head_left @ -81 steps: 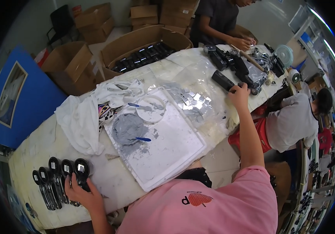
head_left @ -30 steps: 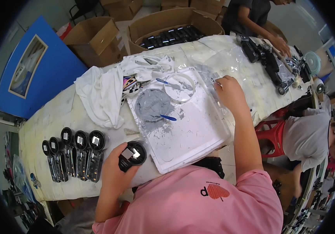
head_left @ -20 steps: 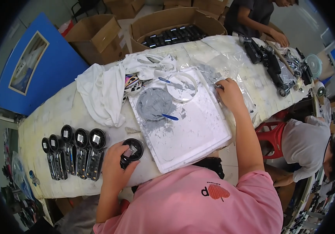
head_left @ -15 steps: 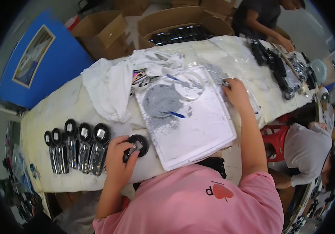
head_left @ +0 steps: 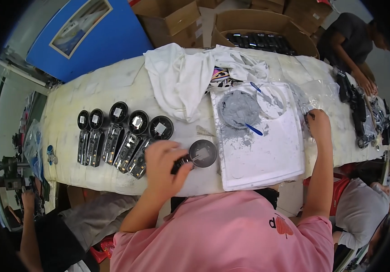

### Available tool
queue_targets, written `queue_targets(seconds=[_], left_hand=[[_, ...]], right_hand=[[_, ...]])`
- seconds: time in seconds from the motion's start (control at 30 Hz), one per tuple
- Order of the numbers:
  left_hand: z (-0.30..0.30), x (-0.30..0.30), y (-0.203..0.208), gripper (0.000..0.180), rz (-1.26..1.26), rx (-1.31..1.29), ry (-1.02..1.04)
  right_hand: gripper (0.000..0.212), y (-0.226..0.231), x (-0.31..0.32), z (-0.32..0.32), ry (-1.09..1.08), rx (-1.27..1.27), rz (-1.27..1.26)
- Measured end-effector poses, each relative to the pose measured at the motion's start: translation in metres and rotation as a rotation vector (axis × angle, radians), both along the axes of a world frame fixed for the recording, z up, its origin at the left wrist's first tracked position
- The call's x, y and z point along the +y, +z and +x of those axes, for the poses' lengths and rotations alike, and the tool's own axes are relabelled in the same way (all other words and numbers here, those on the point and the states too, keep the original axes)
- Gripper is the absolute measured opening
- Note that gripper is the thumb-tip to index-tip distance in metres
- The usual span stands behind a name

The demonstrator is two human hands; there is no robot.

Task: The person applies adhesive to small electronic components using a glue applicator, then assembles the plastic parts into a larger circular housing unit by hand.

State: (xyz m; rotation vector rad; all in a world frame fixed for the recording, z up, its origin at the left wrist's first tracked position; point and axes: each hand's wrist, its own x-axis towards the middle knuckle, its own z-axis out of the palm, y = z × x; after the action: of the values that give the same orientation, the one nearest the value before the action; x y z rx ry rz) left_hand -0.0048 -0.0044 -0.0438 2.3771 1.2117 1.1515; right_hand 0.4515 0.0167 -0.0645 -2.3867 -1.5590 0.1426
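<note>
My left hand [head_left: 162,168] is curled round the dark handle of a black round-headed device [head_left: 202,153], thumb on one side and fingers on the other. The device has a pale patch on its disc and looks smeared by motion. Left of it lie several similar black devices [head_left: 137,122] in a row, discs away from me. Past the right edge of a white tray [head_left: 263,170], my right hand [head_left: 319,122] has its fingertips closed at a clear plastic bag [head_left: 318,89] with small shiny parts. What they pinch is hidden.
In the tray are a round patch of grey paste [head_left: 239,109], a clear round lid [head_left: 272,102] and blue-handled spatulas [head_left: 254,129]. White cloth [head_left: 177,81] lies behind. Black parts [head_left: 356,106] line the table's right end, near another person's hand [head_left: 365,84]. Cardboard boxes [head_left: 222,22] stand beyond.
The whole view has shifted, so the table sits further right and slightly higher. My left hand stays at the same device, its fingers somewhat looser. My right hand remains beside the tray.
</note>
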Motion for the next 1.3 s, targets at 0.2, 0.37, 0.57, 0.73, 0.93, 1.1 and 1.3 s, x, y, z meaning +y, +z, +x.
queue_targets(seconds=[0.2,0.37,0.57,0.73,0.93,1.1,1.3], left_hand=[[-0.033,0.004,-0.011,0.102,-0.164,0.398,0.585],[-0.054,0.018,-0.021,0.113,-0.228,0.500,0.726],[-0.094,0.047,-0.030,0.110,-0.199,0.531,0.897],[-0.136,0.078,-0.017,0.103,-0.239,0.547,1.075],[-0.081,0.038,0.018,0.063,-0.081,0.190,0.394],[0.009,-0.004,0.020,0.045,-0.340,0.106,0.003],[0.015,-0.003,0.000,0.020,-0.340,-0.064,-0.060]], right_hand=[[0.017,-0.003,-0.003,0.001,0.007,-0.017,0.035],[0.018,-0.002,-0.003,0.005,0.038,-0.023,0.020],[0.020,0.000,-0.008,0.004,-0.057,0.084,-0.006],[0.020,0.001,-0.013,0.003,-0.018,0.016,0.057],[0.017,0.028,-0.021,-0.028,0.156,-0.109,0.496],[0.018,0.056,-0.022,-0.116,0.344,0.384,0.431],[0.021,0.043,-0.022,-0.201,0.939,0.605,0.296]])
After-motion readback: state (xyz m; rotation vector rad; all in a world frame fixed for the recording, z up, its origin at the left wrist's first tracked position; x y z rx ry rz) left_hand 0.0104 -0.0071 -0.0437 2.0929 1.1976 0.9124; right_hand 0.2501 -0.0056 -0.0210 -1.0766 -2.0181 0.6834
